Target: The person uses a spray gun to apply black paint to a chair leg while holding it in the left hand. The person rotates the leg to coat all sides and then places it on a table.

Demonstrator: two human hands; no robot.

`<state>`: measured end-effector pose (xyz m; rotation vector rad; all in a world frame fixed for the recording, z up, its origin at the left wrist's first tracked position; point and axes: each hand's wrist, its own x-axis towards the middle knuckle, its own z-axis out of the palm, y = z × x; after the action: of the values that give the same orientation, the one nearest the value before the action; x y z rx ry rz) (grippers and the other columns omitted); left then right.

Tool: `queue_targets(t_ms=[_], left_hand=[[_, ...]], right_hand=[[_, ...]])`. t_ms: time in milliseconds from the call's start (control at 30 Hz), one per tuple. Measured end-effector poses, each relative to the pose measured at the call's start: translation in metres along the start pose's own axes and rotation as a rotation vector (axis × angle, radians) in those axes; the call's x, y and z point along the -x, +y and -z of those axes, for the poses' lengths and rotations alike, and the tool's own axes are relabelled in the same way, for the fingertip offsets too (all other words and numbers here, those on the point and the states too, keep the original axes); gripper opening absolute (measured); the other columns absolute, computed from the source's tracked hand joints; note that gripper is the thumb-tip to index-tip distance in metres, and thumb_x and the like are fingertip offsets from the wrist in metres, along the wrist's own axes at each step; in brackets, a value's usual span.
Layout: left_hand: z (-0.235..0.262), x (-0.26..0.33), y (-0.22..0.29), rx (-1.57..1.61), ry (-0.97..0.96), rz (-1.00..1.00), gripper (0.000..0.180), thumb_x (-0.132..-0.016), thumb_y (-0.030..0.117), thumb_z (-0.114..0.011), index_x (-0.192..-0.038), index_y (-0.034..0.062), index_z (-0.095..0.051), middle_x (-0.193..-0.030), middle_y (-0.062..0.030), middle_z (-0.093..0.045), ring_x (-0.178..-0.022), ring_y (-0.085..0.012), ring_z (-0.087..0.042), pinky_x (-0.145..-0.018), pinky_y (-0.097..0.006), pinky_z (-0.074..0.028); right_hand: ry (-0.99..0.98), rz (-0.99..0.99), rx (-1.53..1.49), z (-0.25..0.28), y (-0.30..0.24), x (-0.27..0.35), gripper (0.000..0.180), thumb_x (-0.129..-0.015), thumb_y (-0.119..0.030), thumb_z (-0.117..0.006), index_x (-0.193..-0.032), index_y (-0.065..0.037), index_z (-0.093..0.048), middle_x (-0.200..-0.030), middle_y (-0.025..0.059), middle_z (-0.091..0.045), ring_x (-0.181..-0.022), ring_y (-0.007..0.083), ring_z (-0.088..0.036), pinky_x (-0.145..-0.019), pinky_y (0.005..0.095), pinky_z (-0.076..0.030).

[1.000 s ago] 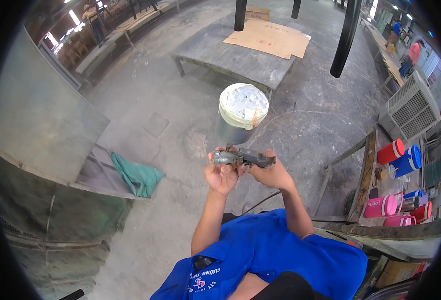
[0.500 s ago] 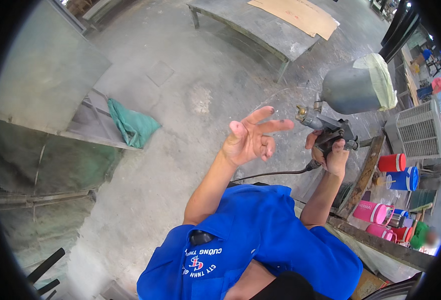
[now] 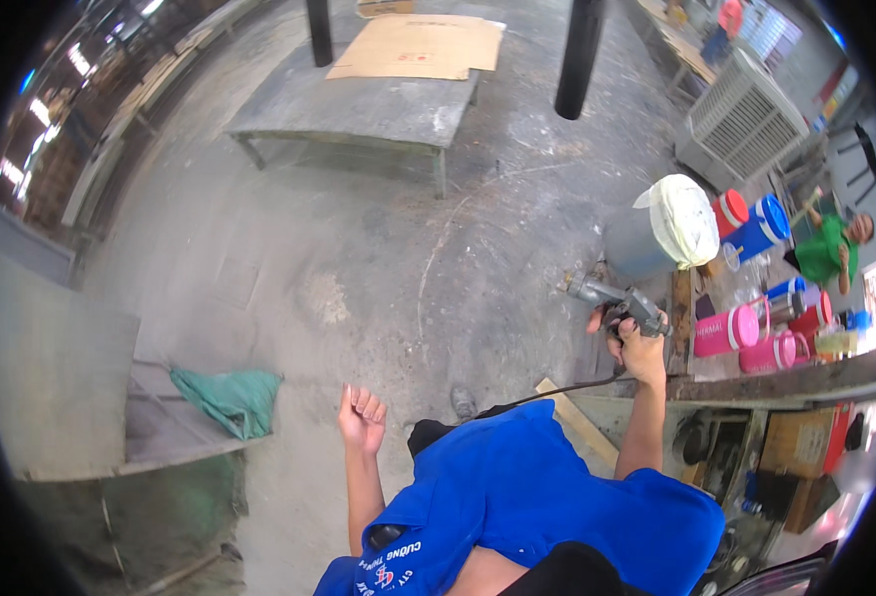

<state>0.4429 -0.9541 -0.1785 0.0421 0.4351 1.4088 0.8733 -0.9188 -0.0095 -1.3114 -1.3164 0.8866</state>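
Spray gun (image 3: pixel 612 295): now borne by right hand (image 3: pixel 645 355) alone, fingers wrapped round it; left hand (image 3: pixel 363 425) lowered, half-curled, empty.

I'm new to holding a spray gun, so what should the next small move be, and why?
Probably raise the left hand to steady the covered cup: the right hand alone grips the spray gun that carries it, while the left hand is empty and apart from both.

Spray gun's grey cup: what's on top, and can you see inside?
A pale cover lies over the top of the grey cup, on the spray gun in the right hand. The inside cannot be seen: cover and cup hide it.
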Motion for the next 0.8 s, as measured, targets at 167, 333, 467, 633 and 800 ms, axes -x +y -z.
queue_targets(t_ms=[167,333,467,633,800], left_hand=[[0.006,-0.005,-0.006,-0.418,0.361,-0.011,0.018,-0.107,0.019,-0.055,-0.12,0.0072,-0.062,-0.094,-0.0009,-0.065,-0.071,-0.0105,-0.059,-0.064,-0.027,-0.05],[-0.037,-0.079,-0.022,-0.558,0.001,0.113,0.017,-0.105,0.02,-0.059,-0.115,0.0068,-0.062,-0.078,-0.0004,-0.063,-0.063,-0.0134,-0.058,-0.061,-0.031,-0.052],[-0.101,-0.151,-0.04,-0.622,-0.317,0.141,0.02,-0.107,0.026,-0.055,-0.095,0.0106,-0.054,-0.068,0.0007,-0.053,-0.059,-0.0154,-0.055,-0.057,-0.033,-0.051],[-0.233,-0.207,-0.08,-0.991,-0.489,-0.155,0.019,-0.101,0.018,-0.062,-0.113,0.0045,-0.056,-0.09,-0.0076,-0.063,-0.076,-0.0175,-0.061,-0.069,-0.037,-0.054],[-0.388,-0.246,-0.135,-1.082,-0.653,-0.691,0.05,-0.093,0.014,-0.075,-0.134,-0.0023,-0.052,-0.121,-0.0161,-0.065,-0.11,-0.0205,-0.061,-0.102,-0.039,-0.047]], right_hand=[[0.263,-0.074,-0.011,0.017,0.006,0.015,0.043,-0.103,-0.039,-0.065,-0.094,0.003,-0.067,-0.069,0.0024,-0.064,-0.044,0.0065,-0.045,-0.04,0.0244,-0.032],[0.302,-0.143,0.034,0.025,0.006,0.026,0.037,-0.102,-0.034,-0.065,-0.094,0.001,-0.07,-0.08,0.0024,-0.071,-0.053,0.0046,-0.05,-0.047,0.024,-0.039],[0.369,0.004,0.108,0.031,0.013,0.034,0.02,-0.098,-0.019,-0.067,-0.095,0.0,-0.072,-0.082,0.0041,-0.073,-0.068,0.0085,-0.06,-0.063,0.0276,-0.05],[0.399,-0.122,0.124,0.044,0.022,0.054,0.012,-0.093,-0.01,-0.068,-0.093,0.001,-0.071,-0.084,0.0064,-0.075,-0.077,0.0125,-0.066,-0.072,0.0312,-0.054],[0.459,-0.167,0.207,0.049,0.027,0.084,0.014,-0.09,-0.01,-0.071,-0.098,0.001,-0.074,-0.08,0.0103,-0.075,-0.071,0.0115,-0.067,-0.066,0.0307,-0.052]])
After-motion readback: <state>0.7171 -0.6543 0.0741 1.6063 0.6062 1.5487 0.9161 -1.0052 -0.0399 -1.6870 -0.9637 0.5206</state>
